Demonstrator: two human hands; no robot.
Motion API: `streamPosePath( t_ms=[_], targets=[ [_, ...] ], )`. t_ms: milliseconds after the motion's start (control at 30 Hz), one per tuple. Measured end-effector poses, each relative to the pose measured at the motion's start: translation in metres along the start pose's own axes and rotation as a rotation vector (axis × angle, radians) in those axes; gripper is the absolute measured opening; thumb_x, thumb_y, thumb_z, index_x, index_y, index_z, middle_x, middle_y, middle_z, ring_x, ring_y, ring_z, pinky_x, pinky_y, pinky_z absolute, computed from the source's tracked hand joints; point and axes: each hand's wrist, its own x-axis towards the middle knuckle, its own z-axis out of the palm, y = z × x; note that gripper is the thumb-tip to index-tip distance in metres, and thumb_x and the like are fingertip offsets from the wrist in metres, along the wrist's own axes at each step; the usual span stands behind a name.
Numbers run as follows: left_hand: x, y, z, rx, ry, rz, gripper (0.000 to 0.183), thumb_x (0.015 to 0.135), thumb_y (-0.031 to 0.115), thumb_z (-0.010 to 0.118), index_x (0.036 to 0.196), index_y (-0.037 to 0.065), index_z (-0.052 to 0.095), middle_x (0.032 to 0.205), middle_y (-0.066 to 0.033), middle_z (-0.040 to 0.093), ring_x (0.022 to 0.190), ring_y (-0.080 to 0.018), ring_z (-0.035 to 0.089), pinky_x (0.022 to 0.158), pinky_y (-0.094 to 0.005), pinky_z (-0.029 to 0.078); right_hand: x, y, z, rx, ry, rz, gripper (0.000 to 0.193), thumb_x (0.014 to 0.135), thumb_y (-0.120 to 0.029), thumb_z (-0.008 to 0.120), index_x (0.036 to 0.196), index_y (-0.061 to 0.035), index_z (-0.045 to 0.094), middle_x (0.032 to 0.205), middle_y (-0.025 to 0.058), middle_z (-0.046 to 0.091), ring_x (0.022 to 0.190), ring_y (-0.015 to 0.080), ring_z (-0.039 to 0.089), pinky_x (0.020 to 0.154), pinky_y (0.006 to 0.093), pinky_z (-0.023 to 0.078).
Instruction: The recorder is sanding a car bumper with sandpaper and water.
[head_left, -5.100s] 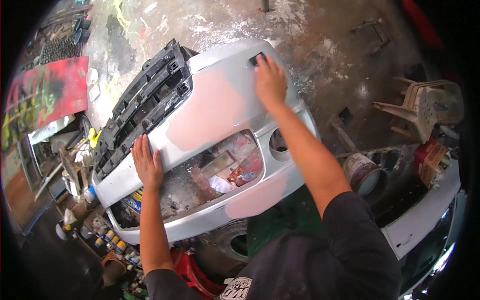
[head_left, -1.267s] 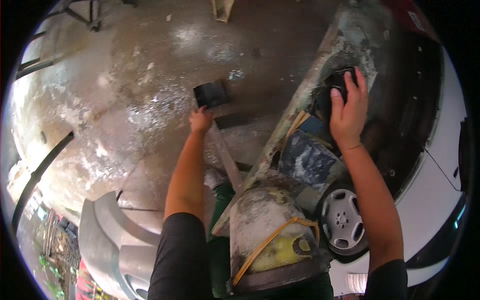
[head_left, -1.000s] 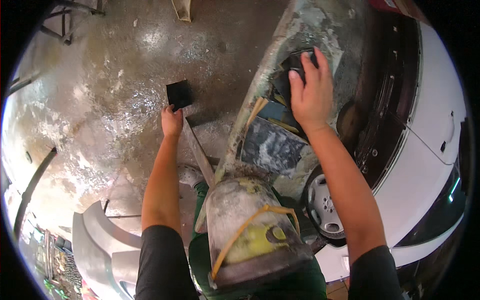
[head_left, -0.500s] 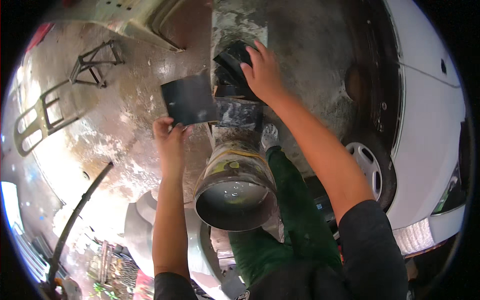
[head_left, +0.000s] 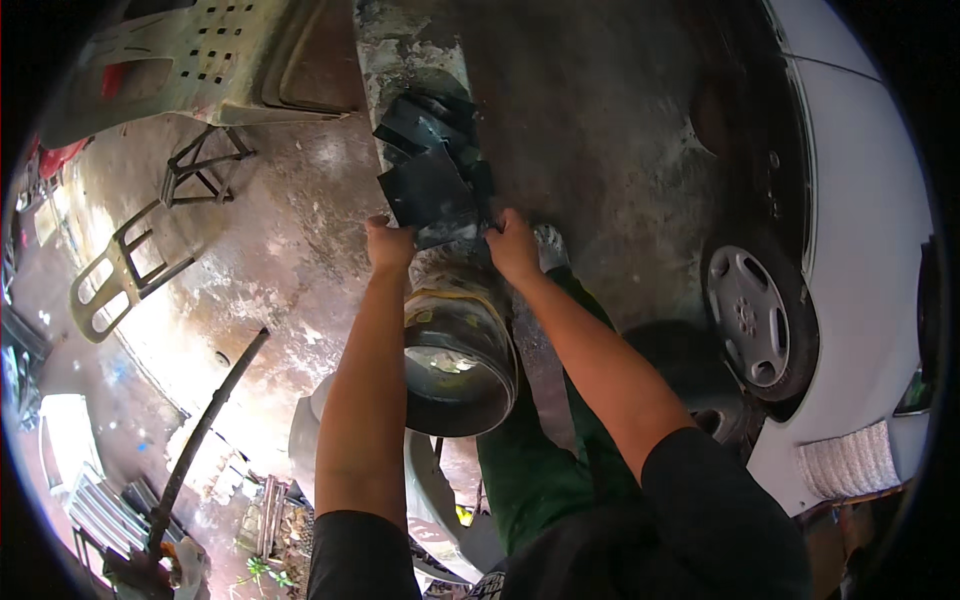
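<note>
A thin black sheet (head_left: 428, 188), which looks like sandpaper, is tilted between my hands above the bucket's far side. My left hand (head_left: 390, 245) pinches its near left corner. At the near right corner my right hand (head_left: 513, 245) has its fingers closed on the edge; the fingertips are partly hidden. Just beyond lies a loose pile of more black sheets (head_left: 428, 122) on a pale concrete strip (head_left: 410, 45). Below my hands stands a worn bucket (head_left: 455, 415) with a yellow band and pale, shiny liquid inside. My left forearm passes along its left side.
A white car (head_left: 860, 250) with a wheel (head_left: 752, 318) stands on the right. To the left are a plastic chair (head_left: 215, 60), a small dark metal frame (head_left: 200, 170), a tan chair-like frame (head_left: 115, 285) and a dark pole (head_left: 210, 420). A shoe (head_left: 550, 247) is beside the bucket.
My right hand has come back from the sheet pile to the black sheet's right corner. My left hand has moved right with the sheet, now in front of the pile. The whole view has shifted.
</note>
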Motion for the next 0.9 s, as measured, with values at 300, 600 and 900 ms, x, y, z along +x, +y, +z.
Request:
streamPosePath(
  t_ms=[300, 600, 900],
  targets=[
    [-0.047, 0.039, -0.042, 0.169, -0.067, 0.085, 0.053, 0.085, 0.025, 0.072, 0.129, 0.001, 0.058, 0.109, -0.0221, 0.069, 0.107, -0.0336, 0.067, 0.09, -0.0419, 0.052, -0.06, 0.013, -0.092, 0.53, -0.15, 0.19, 0.035, 0.099, -0.012, 0.062, 0.13, -0.0009, 0.052, 0.096, 0.0116, 0.068, 0.068, 0.0165, 0.069, 0.053, 0.0291, 0.054],
    [-0.293, 0.099, -0.106, -0.287, -0.199, 0.101, 0.023, 0.098, 0.019, 0.062, 0.111, 0.001, 0.067, 0.092, -0.0124, 0.069, 0.085, -0.0211, 0.065, 0.078, -0.0326, 0.051, -0.141, -0.054, -0.178, 0.362, -0.357, -0.095, 0.026, 0.097, -0.013, 0.065, 0.118, -0.001, 0.054, 0.097, 0.0098, 0.067, 0.078, 0.0179, 0.068, 0.063, 0.0321, 0.055],
    [-0.279, -0.131, -0.007, 0.131, -0.11, 0.243, 0.024, 0.094, 0.021, 0.062, 0.111, 0.006, 0.07, 0.108, -0.0203, 0.073, 0.107, -0.0375, 0.069, 0.09, -0.046, 0.053, -0.222, -0.115, -0.041, -0.634, -0.761, -0.688, 0.019, 0.094, -0.009, 0.051, 0.111, -0.0043, 0.058, 0.108, 0.0237, 0.068, 0.097, 0.0406, 0.069, 0.08, 0.0512, 0.057]
  ],
)
